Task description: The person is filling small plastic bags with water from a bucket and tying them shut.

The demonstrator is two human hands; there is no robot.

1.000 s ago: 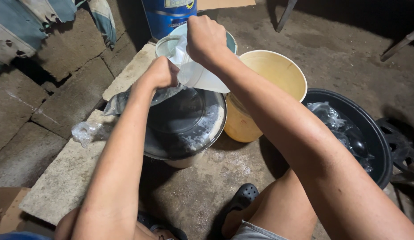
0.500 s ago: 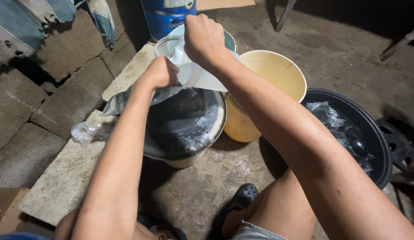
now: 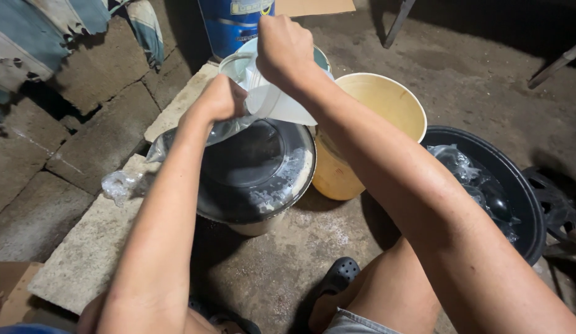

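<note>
The person crouches on the concrete floor (image 3: 461,68), both arms stretched out over a round metal basin (image 3: 257,176). The right hand (image 3: 285,52) is fisted tight round the top of a clear plastic bag (image 3: 279,102) swollen with whitish liquid, fingers closed on its gathered neck. The left hand (image 3: 220,99) is closed too, pinching the bag's lower left corner just above the basin — the plastic there looks slack and wet. Inside the basin lies a film of liquid with whitish scum along its right wall, so some pouring seems done already, though the bag is far from drained; I'd judge most of it is left to go.

Just right of the basin stands a yellow bucket (image 3: 387,102), and further right a black tub (image 3: 517,185) holding crumpled clear bags (image 3: 467,173). A blue drum (image 3: 229,25) stands at the far side. Another crumpled bag (image 3: 118,184) lies on the stone slab (image 3: 84,253) to the left.
</note>
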